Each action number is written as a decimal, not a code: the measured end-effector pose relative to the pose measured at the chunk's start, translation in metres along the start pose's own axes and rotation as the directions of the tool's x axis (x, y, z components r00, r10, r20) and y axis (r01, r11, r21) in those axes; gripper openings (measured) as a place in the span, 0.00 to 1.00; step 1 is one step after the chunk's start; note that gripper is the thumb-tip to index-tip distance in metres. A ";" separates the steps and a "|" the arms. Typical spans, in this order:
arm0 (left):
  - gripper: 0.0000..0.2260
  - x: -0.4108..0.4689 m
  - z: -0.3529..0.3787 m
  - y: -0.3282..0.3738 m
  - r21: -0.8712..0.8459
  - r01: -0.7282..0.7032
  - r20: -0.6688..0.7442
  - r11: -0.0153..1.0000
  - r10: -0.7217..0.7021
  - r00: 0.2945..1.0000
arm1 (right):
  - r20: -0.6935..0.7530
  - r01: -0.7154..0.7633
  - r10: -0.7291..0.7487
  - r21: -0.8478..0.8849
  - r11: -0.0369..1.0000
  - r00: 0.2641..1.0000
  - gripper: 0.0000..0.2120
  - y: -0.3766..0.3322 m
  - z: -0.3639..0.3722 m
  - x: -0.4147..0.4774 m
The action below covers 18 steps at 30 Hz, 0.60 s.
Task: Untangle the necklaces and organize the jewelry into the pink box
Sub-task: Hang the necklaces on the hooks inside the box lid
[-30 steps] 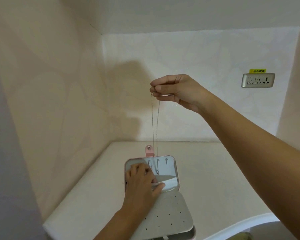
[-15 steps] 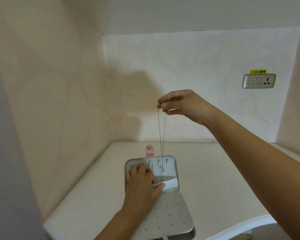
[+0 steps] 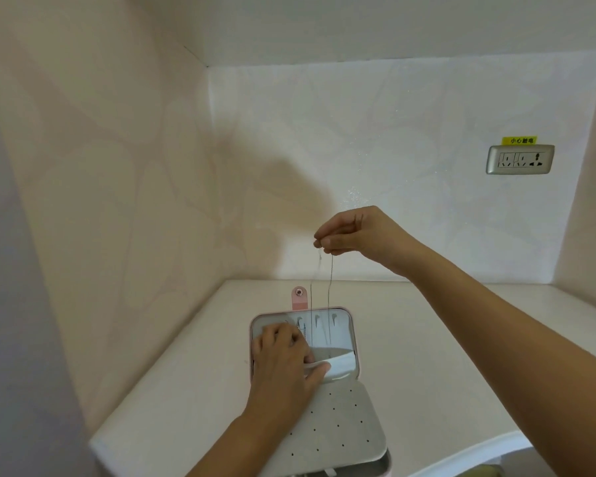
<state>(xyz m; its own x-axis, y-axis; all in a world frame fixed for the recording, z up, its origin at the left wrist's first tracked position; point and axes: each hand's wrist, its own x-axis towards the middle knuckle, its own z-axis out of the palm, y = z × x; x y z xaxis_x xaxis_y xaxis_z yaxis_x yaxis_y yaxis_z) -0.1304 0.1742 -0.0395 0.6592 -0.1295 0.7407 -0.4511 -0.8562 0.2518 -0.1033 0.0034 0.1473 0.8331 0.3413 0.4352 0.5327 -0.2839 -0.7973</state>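
Observation:
The pink box (image 3: 355, 342) lies open on the counter, its lid flat with small hooks along the top and an elastic pocket below. A pink snap tab (image 3: 299, 297) sticks out behind the lid. My right hand (image 3: 355, 232) pinches a thin silver necklace (image 3: 329, 287) by its top; the chain hangs in two strands down into the lid. My left hand (image 3: 284, 356) presses on the lid's left part and its thumb pulls at the pocket edge. A white perforated panel (image 3: 344, 425) covers the box's near half.
The pale counter (image 3: 444, 356) sits in a corner, with walls to the left and behind. A silver power socket (image 3: 519, 160) with a yellow label is on the back wall at the right. The counter's front edge (image 3: 479, 449) curves near the box.
My right hand has come down and to the right with the necklace, so the chain's lower end now hangs into the lid. My left hand has stayed on the lid.

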 end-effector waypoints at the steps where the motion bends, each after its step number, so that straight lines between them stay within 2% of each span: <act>1: 0.13 0.000 0.001 0.000 -0.003 0.001 0.004 1.000 -0.001 1.000 | -0.013 -0.009 0.008 -0.029 1.000 1.000 0.06 0.001 0.003 -0.002; 5: 0.17 0.000 -0.001 0.001 0.003 0.022 0.073 1.000 -0.022 0.997 | -0.004 -0.024 0.023 -0.183 0.983 1.000 0.06 0.012 0.015 -0.010; 10: 0.15 0.001 -0.004 0.002 0.034 0.003 0.119 0.999 -0.007 0.993 | 0.044 0.002 0.014 -0.334 0.943 0.999 0.07 0.029 0.026 -0.016; 12: 0.15 0.001 -0.005 0.002 0.002 -0.004 0.083 1.000 0.004 0.997 | 0.063 0.014 0.011 -0.380 0.925 0.998 0.06 0.034 0.031 -0.020; 18: 0.13 0.001 -0.005 0.001 0.023 -0.003 0.120 1.000 0.000 0.993 | 0.121 0.127 -0.072 -0.548 0.827 0.990 0.05 0.051 0.042 -0.030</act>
<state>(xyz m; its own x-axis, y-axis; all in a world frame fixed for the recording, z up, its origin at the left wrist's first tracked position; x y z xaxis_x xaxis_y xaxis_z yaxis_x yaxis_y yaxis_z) -0.1337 0.1760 -0.0354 0.7265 -0.1886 0.6607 -0.4388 -0.8673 0.2349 -0.1070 0.0160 0.0758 0.7684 0.4666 0.4381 0.6279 -0.6822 -0.3747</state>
